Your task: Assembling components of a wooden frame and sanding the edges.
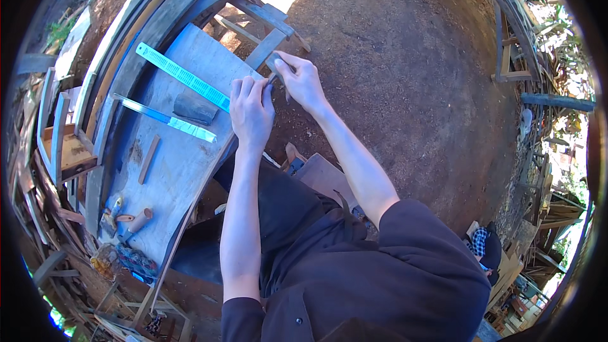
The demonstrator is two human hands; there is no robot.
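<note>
My right hand [301,82] grips a small dark block [276,63] beside the far edge of the board. My left hand [250,111] is closed on a thin dark piece [271,79] just below it, at the edge of the pale board [174,202]. On the board, near my left hand, lie a long ruler [182,77], a metal strip [145,110] with a pale wrapped end, and a dark flat piece [193,109]. A narrow wooden stick [149,158] lies lower down.
A wooden mallet [139,221] and brush [113,209] lie near the board's lower end. Timber framing [76,139] lines the left. A dirt floor [405,88] stretches right, with stacked wood [557,221] and a checked cloth [479,240] at its edge.
</note>
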